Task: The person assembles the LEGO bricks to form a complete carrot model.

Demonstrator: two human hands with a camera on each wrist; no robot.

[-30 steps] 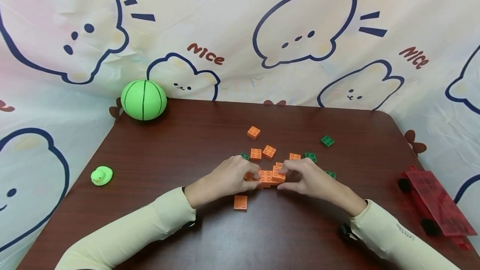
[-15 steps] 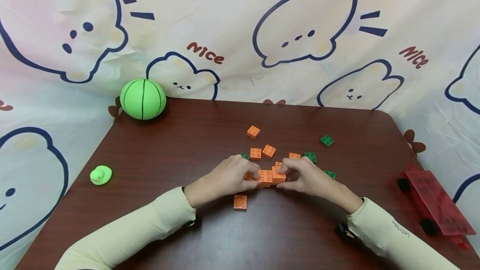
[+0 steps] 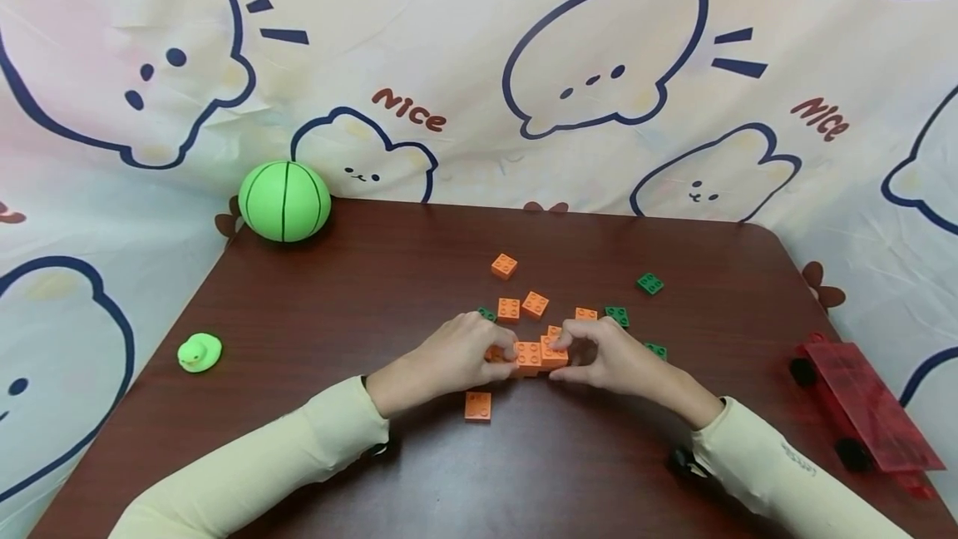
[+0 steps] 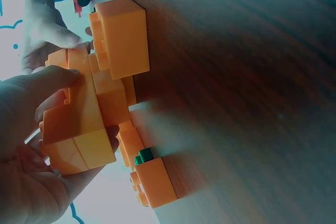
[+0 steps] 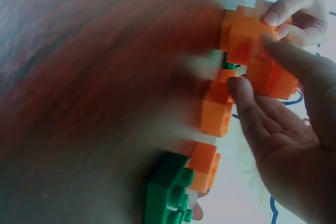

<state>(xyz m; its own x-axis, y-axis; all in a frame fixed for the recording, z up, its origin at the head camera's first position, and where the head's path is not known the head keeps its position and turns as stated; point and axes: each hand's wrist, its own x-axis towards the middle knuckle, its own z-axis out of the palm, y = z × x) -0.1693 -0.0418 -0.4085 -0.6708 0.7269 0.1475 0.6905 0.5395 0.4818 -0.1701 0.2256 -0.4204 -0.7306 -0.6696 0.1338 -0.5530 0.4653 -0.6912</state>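
Observation:
Between both hands is a joined assembly of orange toy building bricks [image 3: 527,355], held close over the table. My left hand [image 3: 464,349] grips its left part, with the thumb across the near side of the bricks in the left wrist view. At the right end, my right hand [image 3: 618,356] pinches an orange brick [image 3: 553,351] that stands higher than its neighbour. In the right wrist view, thumb and fingers lie on opposite sides of that end. Fingers hide part of the assembly. A loose orange brick [image 3: 478,407] lies in front of the left hand.
Beyond the hands, loose orange bricks [image 3: 505,266] and green bricks [image 3: 649,283] are scattered on the dark wooden table [image 3: 389,264]. A green ball [image 3: 284,201] stands at the back left and a green toy duck [image 3: 199,353] at left. A red toy cart [image 3: 871,406] is at right.

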